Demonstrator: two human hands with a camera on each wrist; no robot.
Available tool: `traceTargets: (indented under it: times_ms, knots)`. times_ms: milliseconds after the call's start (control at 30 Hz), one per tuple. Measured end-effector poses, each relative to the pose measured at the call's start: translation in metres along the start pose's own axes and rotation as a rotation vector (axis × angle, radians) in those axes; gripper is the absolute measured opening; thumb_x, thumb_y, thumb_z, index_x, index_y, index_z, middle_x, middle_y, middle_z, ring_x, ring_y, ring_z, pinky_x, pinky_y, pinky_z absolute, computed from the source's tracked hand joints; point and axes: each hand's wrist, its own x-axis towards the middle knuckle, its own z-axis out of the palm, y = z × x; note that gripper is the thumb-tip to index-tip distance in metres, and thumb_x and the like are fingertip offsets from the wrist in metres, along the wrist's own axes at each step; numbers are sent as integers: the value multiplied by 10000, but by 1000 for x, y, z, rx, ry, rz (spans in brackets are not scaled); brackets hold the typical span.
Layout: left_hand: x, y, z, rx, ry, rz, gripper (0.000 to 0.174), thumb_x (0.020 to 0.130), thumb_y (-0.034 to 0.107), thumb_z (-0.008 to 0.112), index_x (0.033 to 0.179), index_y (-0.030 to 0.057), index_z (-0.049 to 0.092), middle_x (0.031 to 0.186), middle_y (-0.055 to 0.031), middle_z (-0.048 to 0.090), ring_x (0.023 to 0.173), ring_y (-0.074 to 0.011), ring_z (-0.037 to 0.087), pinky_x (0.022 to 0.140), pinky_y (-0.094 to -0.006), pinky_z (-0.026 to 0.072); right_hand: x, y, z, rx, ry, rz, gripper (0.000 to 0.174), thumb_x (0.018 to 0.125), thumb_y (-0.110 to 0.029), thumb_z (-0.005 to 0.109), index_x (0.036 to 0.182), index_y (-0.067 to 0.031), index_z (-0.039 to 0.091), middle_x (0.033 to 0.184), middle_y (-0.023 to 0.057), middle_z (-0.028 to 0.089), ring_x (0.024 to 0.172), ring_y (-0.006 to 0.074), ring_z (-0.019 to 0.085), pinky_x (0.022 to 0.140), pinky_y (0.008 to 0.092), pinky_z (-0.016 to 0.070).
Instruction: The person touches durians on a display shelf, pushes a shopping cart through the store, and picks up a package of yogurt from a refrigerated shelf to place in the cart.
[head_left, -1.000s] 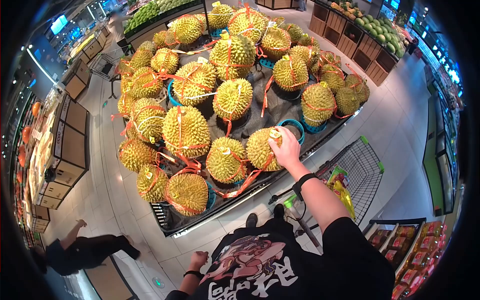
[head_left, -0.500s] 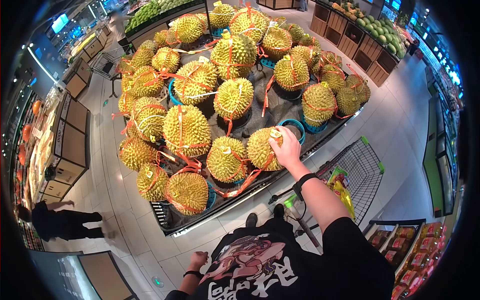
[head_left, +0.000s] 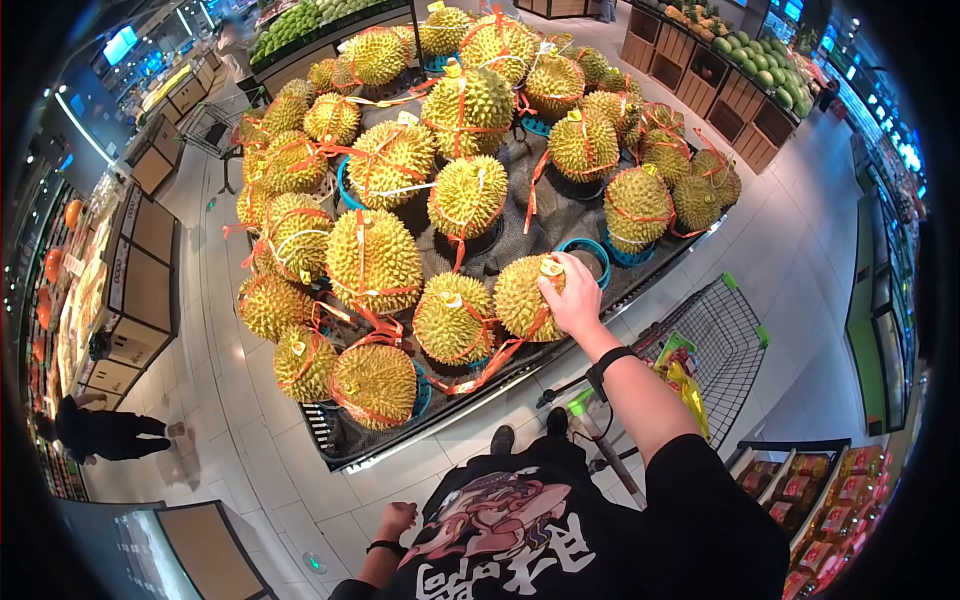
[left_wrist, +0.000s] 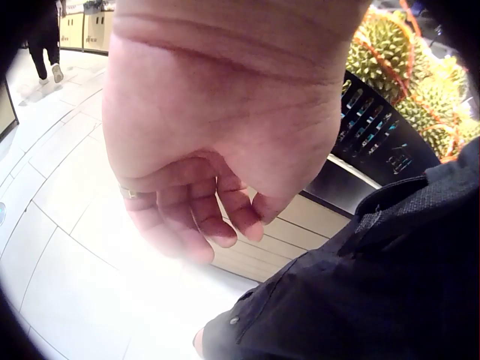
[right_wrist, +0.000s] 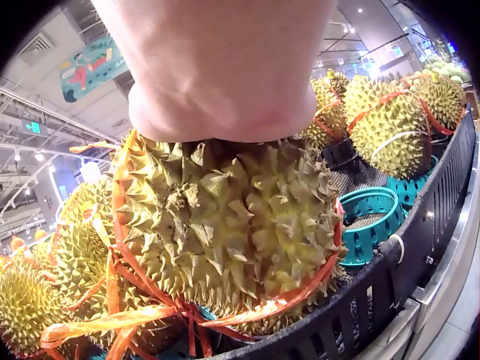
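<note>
My right hand (head_left: 575, 298) reaches over the near edge of the display and grips the top of a spiky yellow-green durian (head_left: 524, 302) at its stem, beside a small yellow tag. The right wrist view shows this durian (right_wrist: 229, 225) upright, bound with orange ribbon; its top and my fingertips are hidden behind the wrist. Just left of it sits another ribbon-tied durian (head_left: 452, 322). My left hand (head_left: 398, 518) hangs by my body with nothing in it. In the left wrist view its fingers (left_wrist: 214, 229) curl loosely.
Many durians stand on the dark-lined stand, several in blue plastic rings. An unoccupied blue ring (head_left: 585, 258) lies right of the gripped durian. A shopping cart (head_left: 715, 345) with bagged goods stands at my right. Packaged goods (head_left: 840, 500) fill a rack behind it. A person (head_left: 110, 430) is at far left.
The person in dark clothes at the left has walked farther off, toward the left shelves. My two hands and the durian stay where they were.
</note>
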Motion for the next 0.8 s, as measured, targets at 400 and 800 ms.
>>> traceTargets:
  times_ms: [400, 800]
  knots:
    - [1, 9, 3, 7, -3, -12, 296, 955, 276, 670, 776, 53, 747, 700, -60, 732, 607, -156, 708, 560, -320, 568, 0, 2, 0, -17, -8, -3, 508, 926, -372, 752, 1310, -58, 644, 1315, 152, 688, 1231, 383, 647, 1055, 474, 510]
    - [-3, 12, 5, 12, -6, -9, 294, 952, 260, 654, 763, 53, 743, 686, -57, 725, 590, -150, 698, 546, -313, 556, -1, 3, 1, -19, -7, 1, 515, 923, -368, 756, 1315, -52, 648, 1324, 154, 685, 1235, 383, 646, 1061, 472, 508]
